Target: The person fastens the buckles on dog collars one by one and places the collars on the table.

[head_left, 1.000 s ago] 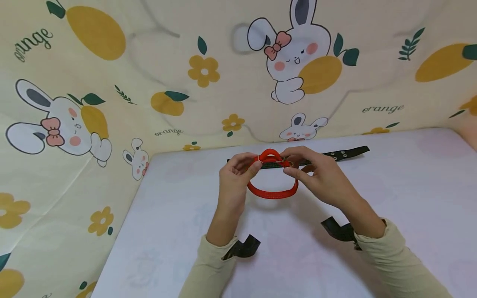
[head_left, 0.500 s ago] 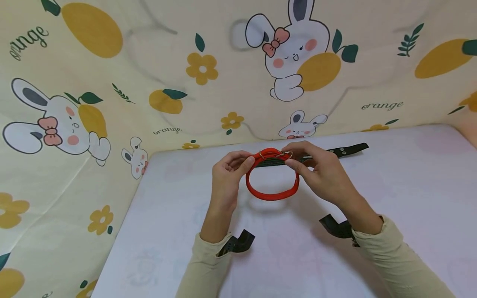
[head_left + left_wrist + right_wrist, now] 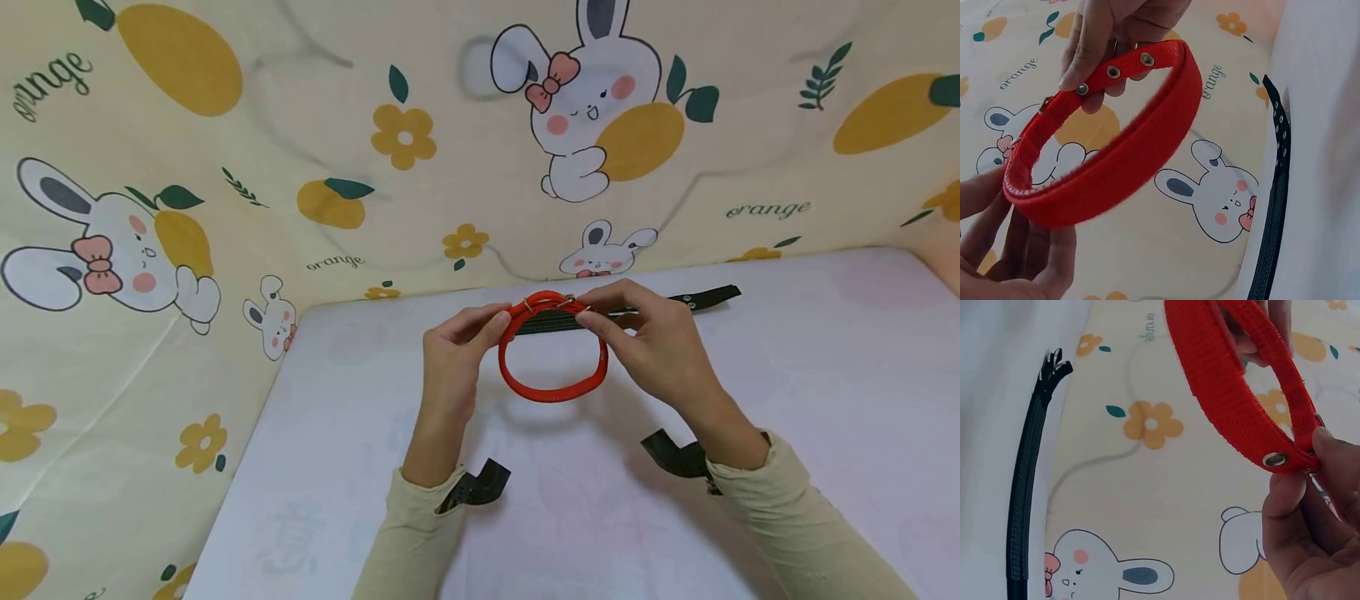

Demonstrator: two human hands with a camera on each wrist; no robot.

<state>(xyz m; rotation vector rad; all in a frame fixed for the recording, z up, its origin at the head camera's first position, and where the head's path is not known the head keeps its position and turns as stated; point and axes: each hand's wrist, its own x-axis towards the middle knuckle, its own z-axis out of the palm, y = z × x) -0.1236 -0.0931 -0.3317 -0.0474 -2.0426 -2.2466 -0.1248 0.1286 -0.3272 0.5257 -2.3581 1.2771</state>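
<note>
A red webbing collar (image 3: 552, 385) with metal eyelets and a small buckle is held as a closed loop above the white table (image 3: 825, 375). My left hand (image 3: 457, 346) pinches its left side, seen close in the left wrist view as the collar (image 3: 1116, 156) between my fingers (image 3: 1029, 250). My right hand (image 3: 645, 342) pinches the right side near the buckle; in the right wrist view my thumb presses on the collar (image 3: 1235, 400) beside an eyelet (image 3: 1274, 459). A black collar (image 3: 675, 302) lies flat on the table behind my hands.
A cream cloth backdrop (image 3: 225, 208) printed with rabbits and oranges rises behind and left of the table. The black collar (image 3: 1270, 219) (image 3: 1027, 481) runs along the table's far edge. Black wrist straps (image 3: 480, 487) show at both cuffs.
The red collar's raised upper fold has been pulled flat, so the loop is now rounder and closed. Both hands shifted slightly up and kept their hold.
</note>
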